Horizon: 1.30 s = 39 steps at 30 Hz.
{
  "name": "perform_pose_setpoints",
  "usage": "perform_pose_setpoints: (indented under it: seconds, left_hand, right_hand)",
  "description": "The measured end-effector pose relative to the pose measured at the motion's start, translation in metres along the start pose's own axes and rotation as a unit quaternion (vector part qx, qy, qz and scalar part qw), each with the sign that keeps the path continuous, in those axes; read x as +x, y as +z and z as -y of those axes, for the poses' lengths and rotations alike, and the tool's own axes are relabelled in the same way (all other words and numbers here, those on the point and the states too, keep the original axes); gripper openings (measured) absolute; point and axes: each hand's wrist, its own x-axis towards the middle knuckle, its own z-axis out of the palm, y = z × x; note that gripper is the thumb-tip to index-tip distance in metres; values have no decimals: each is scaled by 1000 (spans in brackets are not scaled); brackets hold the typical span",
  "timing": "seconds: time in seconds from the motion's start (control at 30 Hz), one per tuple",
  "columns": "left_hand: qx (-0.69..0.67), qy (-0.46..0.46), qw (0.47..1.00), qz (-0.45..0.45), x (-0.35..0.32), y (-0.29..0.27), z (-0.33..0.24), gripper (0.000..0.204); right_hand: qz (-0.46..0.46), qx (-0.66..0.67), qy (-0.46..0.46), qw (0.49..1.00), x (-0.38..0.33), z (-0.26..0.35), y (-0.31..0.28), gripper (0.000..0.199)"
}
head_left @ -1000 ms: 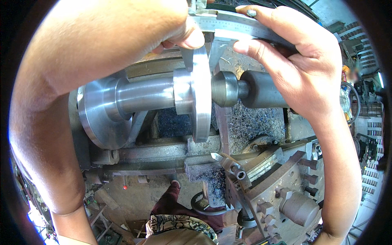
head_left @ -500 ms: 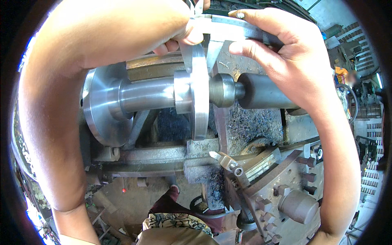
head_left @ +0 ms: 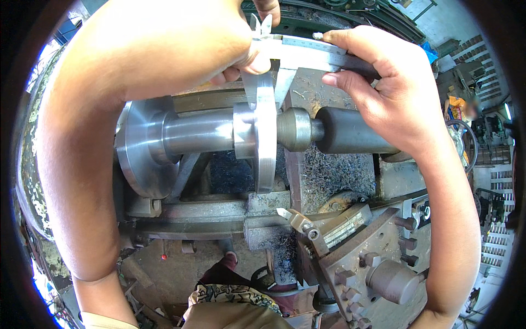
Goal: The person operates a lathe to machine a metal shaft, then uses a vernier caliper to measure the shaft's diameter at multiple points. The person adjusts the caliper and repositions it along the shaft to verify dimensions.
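Observation:
A steel vernier caliper spans the top rim of a thin machined disc, with one jaw on each side of it. My left hand pinches the caliper at its jaw end. Farther along the beam, my right hand grips the sliding part between thumb and fingers. The disc belongs to a shiny turned shaft with a larger flange at its left. A conical tailstock centre meets the shaft's right end. Whether the jaws touch the disc is hard to make out.
The tool post with a pointed cutting tool stands at the lower right, below the shaft. A dark tailstock quill extends right. Metal chips cover the carriage. A red-knobbed lever shows lower left.
The caliper and both hands sit slightly lower in the picture. The view has shifted a little. The caliper still straddles the disc, held by both hands.

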Motion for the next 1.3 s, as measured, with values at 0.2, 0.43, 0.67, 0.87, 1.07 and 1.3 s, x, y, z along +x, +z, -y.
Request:
perform_pose_setpoints:
  seconds: [0.2,0.43,0.67,0.87,1.07,1.3]
  left_hand:
    - [32,17,999,-39,1,11,2,34]
    - [110,29,986,-124,-9,15,-5,36]
    - [200,7,972,-126,-12,5,2,40]
    - [206,112,968,89,13,11,27,64]
    - [219,124,956,152,18,23,23,57]
    - [170,148,961,159,-6,-26,11,29]
  right_hand:
    - [-18,-7,-35,999,-2,-5,3,40]
    - [-37,22,24,999,-4,-8,-6,41]
    - [-72,13,113,991,-4,-24,-13,38]
    - [-131,24,131,982,-2,-35,-11,32]
    - [-87,-18,94,992,-7,-33,-10,35]
    - [-96,26,114,988,-6,-36,-8,34]
